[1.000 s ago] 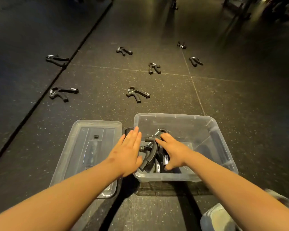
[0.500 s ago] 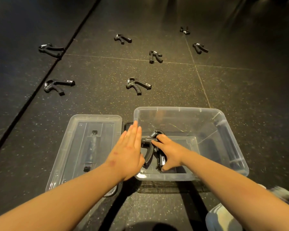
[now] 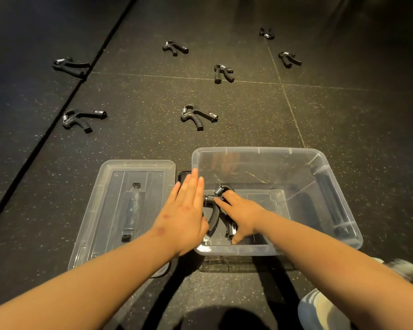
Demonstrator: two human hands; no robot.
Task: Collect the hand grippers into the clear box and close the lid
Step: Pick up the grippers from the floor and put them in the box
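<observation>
The step looks like setting a hand gripper down in the near-left corner of the clear box. The next move calls for releasing it and reaching for the loose grippers on the floor beyond the box. The left hand, fingers straight and together, presses the box's left wall, while the right hand lies over the gripper, and I cannot tell whether it grips or merely touches.

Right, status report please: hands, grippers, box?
Left hand open, flat at the clear box rim. Right hand on one hand gripper inside, grip unclear. Seven loose grippers on floor; lid off, beside box.
</observation>
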